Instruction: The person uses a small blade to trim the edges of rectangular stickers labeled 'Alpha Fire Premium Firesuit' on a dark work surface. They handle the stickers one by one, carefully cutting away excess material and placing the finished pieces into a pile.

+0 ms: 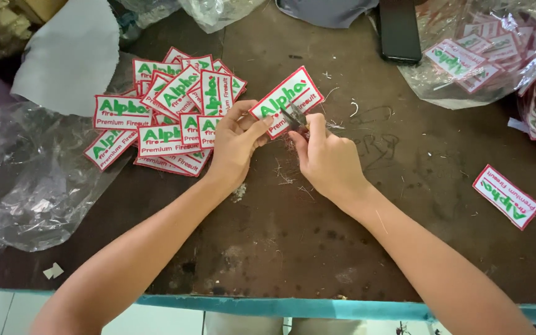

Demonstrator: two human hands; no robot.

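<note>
A white embroidered patch with a red border and green lettering is sitting just above the middle of the frame, tilted up to the right. The left hand is pinching its lower left end between thumb and fingers. The right hand is closing around small metal snips, whose tip is touching the patch's lower edge. Loose thread scraps are lying on the brown table below the hands. A pile of matching patches is spreading just left of the left hand. A single patch is lying at the right edge, a clear bag of patches is resting upper right, and crumpled clear plastic is lying at left.
</note>
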